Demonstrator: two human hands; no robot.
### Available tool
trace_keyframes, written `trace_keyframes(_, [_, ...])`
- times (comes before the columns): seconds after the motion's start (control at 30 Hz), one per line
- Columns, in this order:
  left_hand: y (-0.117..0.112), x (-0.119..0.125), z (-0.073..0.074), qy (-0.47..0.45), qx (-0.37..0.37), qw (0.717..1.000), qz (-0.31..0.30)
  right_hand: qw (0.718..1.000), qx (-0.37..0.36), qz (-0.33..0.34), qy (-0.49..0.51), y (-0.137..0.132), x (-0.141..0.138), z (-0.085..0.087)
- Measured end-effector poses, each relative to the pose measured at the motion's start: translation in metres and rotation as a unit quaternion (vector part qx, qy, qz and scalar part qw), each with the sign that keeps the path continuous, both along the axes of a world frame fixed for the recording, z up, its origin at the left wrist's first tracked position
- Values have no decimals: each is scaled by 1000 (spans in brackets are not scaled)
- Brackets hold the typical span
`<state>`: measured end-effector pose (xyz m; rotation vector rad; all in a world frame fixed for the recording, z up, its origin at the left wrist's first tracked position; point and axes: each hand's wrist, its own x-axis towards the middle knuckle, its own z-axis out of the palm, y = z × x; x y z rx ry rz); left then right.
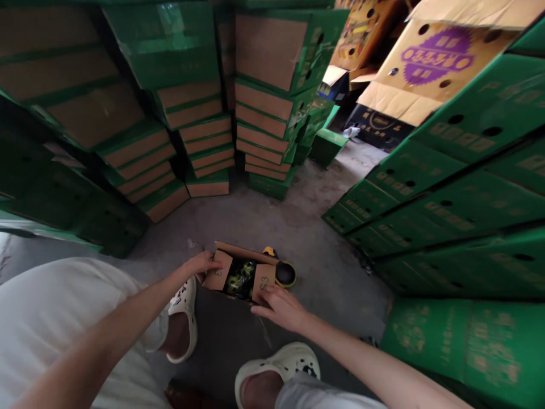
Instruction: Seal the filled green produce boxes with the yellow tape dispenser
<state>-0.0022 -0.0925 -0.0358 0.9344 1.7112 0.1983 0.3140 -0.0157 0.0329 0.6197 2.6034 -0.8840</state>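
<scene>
A small open cardboard box (243, 250) sits low in the middle, near the floor. Its two end flaps are folded inward, and the right flap (264, 278) is marked "S3". Between the flaps lie yellow-green and dark items (242, 278), seemingly in shiny clear wrap; their kind is unclear. At the box's left end, my left hand (203, 263) grips the edge and flap with bent fingers. My right hand (283, 307) holds the right end, fingers over the flap and thumb apart near the front side. Just behind that end is a round yellow-and-black object (286, 274), partly hidden.
Green cartons (264, 113) stand in tall stacks ahead and to the left. More green cartons (426, 193) line the right side. An orange-tan carton with purple print (443, 57) is at the upper right. White clogs (293, 363) are on my feet on the grey floor (298, 227).
</scene>
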Motion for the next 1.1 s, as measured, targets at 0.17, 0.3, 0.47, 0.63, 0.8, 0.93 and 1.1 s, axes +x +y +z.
trace_keyframes(0.17, [-4,0,8,-25,-41,997,61,995,-19,-76,-59,8,-21,-13])
trace_keyframes(0.3, [-8,-2,23,-83,-70,988,113,980,87,-116,-140,26,-40,-14])
trace_keyframes(0.47, [-28,18,22,-128,19,982,140,975,167,-45,-140,28,-56,-1])
trace_keyframes(0.63, [-42,35,14,-178,102,960,193,958,240,61,148,21,-61,6])
trace_keyframes(0.8, [-43,28,8,-176,110,958,197,984,101,-43,140,31,-67,2])
trace_keyframes(0.93, [-49,24,-7,-187,132,952,202,989,26,-25,141,34,-68,8])
trace_keyframes(1.1, [-52,25,-11,-174,95,960,197,991,29,14,131,24,-64,12])
